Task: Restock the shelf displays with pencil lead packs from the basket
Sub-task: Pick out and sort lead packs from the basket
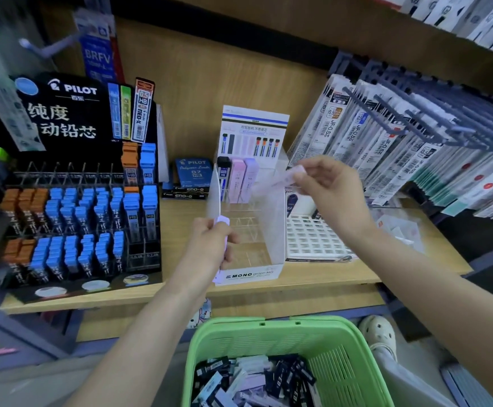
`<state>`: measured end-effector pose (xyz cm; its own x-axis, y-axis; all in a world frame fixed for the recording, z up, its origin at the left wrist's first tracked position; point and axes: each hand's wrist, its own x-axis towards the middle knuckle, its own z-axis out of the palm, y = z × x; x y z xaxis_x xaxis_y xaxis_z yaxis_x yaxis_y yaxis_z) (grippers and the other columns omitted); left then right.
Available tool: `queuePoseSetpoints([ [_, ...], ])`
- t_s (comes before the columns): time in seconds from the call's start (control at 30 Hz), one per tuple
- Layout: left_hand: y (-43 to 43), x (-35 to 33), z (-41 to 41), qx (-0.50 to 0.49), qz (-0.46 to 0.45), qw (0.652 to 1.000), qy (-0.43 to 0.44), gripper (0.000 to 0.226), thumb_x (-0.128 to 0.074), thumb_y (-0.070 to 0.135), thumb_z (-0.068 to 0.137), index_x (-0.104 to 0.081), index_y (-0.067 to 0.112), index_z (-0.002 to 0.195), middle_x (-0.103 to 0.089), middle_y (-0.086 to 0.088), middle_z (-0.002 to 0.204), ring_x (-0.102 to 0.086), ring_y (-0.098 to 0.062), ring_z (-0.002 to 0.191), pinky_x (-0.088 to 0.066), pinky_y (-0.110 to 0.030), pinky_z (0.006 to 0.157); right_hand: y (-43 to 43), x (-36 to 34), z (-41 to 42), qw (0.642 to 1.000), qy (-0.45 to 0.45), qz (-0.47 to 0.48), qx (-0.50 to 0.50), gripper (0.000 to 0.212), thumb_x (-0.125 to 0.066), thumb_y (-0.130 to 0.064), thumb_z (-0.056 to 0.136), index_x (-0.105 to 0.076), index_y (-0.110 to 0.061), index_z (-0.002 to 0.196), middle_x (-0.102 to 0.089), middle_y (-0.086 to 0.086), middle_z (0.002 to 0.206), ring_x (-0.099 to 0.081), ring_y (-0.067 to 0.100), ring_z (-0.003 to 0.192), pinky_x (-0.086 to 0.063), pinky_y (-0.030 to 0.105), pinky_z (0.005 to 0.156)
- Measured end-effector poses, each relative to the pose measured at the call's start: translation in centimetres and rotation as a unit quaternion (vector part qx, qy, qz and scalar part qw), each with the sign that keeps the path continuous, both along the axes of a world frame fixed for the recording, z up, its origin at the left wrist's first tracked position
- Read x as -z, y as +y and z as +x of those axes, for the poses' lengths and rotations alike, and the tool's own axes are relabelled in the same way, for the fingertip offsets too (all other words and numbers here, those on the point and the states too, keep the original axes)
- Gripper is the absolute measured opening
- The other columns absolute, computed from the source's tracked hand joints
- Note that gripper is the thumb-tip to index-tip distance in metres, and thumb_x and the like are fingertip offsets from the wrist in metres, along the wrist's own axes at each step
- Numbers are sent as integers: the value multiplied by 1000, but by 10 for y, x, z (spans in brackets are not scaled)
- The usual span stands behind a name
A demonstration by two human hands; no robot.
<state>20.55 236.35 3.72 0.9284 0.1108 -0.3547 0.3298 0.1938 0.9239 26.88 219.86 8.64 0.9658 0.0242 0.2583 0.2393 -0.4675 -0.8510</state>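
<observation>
A clear MONO display stand [252, 273] sits in the middle of the wooden shelf, with a black, a pink and a lilac lead pack [237, 179] standing in its back row. My left hand [210, 245] grips a lilac lead pack [223, 230] upright at the stand's left front. My right hand [330, 189] pinches a blurred pale lilac pack [290, 176] above the stand's right side. The green basket [339, 368] below the shelf holds several black, white and lilac packs [254, 383].
A black PILOT display [72, 201] full of blue and orange lead cases fills the shelf's left. Blue PILOT boxes [193, 171] stand behind the stand. A white grid tray [312, 239] lies to its right, under hanging refill packs [400, 154]. A shoe [378, 333] shows by the basket.
</observation>
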Motion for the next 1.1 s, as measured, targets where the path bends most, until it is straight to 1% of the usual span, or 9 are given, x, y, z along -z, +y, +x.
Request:
queuePoseSetpoints([
  [0.1, 4, 0, 1, -3, 4, 1000, -17, 12, -38, 10, 99, -42, 17, 90, -59, -2, 78, -42, -9, 46, -35, -18, 41, 6, 3, 23, 997, -49, -58, 9, 6, -61, -13, 90, -64, -17, 94, -65, -4, 83, -62, 12, 81, -54, 30, 81],
  [0.23, 11, 2, 2, 1, 53, 998, -46, 6, -41, 20, 100, -46, 18, 99, -60, 0, 78, -40, -3, 35, -34, -15, 36, 26, 9, 41, 990, -87, -107, -29, 6, -61, -12, 90, -65, -17, 93, -62, -14, 82, -55, -5, 73, -45, 11, 70],
  [0.33, 16, 3, 5, -7, 66, 997, -47, 7, -42, 23, 100, -47, 19, 103, -60, 1, 76, -38, -5, 34, -32, -15, 35, 39, 15, 49, 980, -95, -163, -60, 8, -60, -9, 90, -67, -14, 93, -64, -7, 84, -55, -3, 74, -42, 8, 69],
  [0.57, 21, 0, 6, -31, -7, 999, -7, 13, -41, 9, 97, -43, 19, 89, -62, -2, 75, -41, -8, 39, -33, -19, 38, 50, 31, 57, 931, -119, -323, -120, 11, -60, -7, 89, -62, -10, 99, -58, 0, 90, -58, 19, 84, -50, 41, 77],
  [0.67, 22, 0, 4, -18, 19, 998, -49, 8, -42, 15, 99, -47, 20, 98, -62, -1, 79, -44, -6, 40, -37, -18, 39, 50, 33, 57, 924, -166, -330, -98, 13, -62, -8, 87, -63, -8, 101, -47, -2, 97, -52, 16, 83, -49, 40, 74],
  [0.8, 24, -1, 4, 6, 34, 997, -64, 12, -43, 20, 99, -52, 21, 106, -58, 2, 73, -37, -10, 43, -28, -15, 37, 51, 31, 56, 910, -155, -377, -76, 22, -60, -7, 87, -56, -9, 109, -54, 4, 105, -56, 18, 86, -49, 40, 73],
  [0.93, 27, -1, 5, 8, 30, 998, -56, 20, -39, 16, 98, -57, 26, 96, -55, -2, 81, -39, -12, 55, -31, -20, 46, 57, 26, 37, 951, -131, -276, -41, 12, -51, -16, 95, -57, -10, 104, -54, -4, 96, -52, 6, 70, -44, 28, 69],
  [1.03, 28, 1, 5, 41, 84, 992, -86, 22, -48, 13, 94, -61, 30, 100, -55, -4, 92, -45, -13, 69, -32, -27, 61, 60, 18, 9, 981, 24, -182, -69, 32, -42, -28, 99, -61, -2, 95, -65, 5, 81, -63, 15, 67, -51, 31, 70],
  [1.1, 29, 3, 3, 76, 116, 984, -116, 25, -56, 9, 90, -63, 27, 105, -60, -3, 106, -53, -11, 86, -38, -23, 68, 58, 18, -9, 976, 129, -131, -115, 31, -48, -25, 97, -63, 0, 92, -66, 11, 76, -65, 15, 61, -56, 31, 68],
])
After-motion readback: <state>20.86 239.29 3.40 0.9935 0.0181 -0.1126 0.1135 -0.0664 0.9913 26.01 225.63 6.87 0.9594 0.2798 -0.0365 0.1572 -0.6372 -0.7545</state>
